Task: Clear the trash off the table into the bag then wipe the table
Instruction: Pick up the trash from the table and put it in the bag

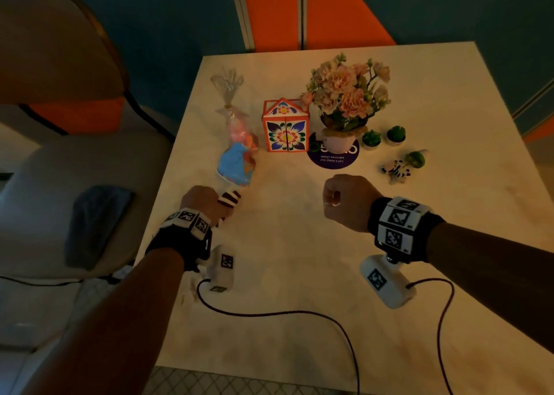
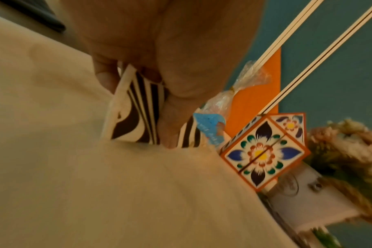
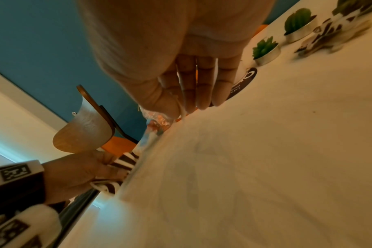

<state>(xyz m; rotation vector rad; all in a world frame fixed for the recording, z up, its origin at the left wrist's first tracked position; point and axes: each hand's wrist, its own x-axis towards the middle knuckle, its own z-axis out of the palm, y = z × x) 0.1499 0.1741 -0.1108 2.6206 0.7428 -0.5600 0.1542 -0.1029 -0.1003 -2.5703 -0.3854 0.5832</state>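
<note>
My left hand point(image 1: 201, 202) grips a crumpled brown-and-white striped wrapper point(image 2: 138, 120) near the left edge of the pale table point(image 1: 299, 274); the right wrist view also shows this wrapper point(image 3: 125, 161). My right hand point(image 3: 191, 104) points its fingers down at the table's middle, thumb pressed to them, pinching what looks like a thin pale scrap point(image 3: 182, 109). From the head view, the right hand point(image 1: 344, 202) hides its fingertips. A tied cellophane bag point(image 1: 236, 154) with pink and blue contents lies beyond the left hand. Another black-and-white wrapper point(image 1: 395, 169) lies at the right.
A floral box point(image 1: 284, 127), a flower pot point(image 1: 344, 94) on a purple coaster point(image 1: 332, 162) and two cactus candles point(image 1: 371, 138) stand mid-table. A green object point(image 1: 415, 159) lies by the right wrapper. A chair point(image 1: 60, 64) holding a dark cloth point(image 1: 96, 223) stands left.
</note>
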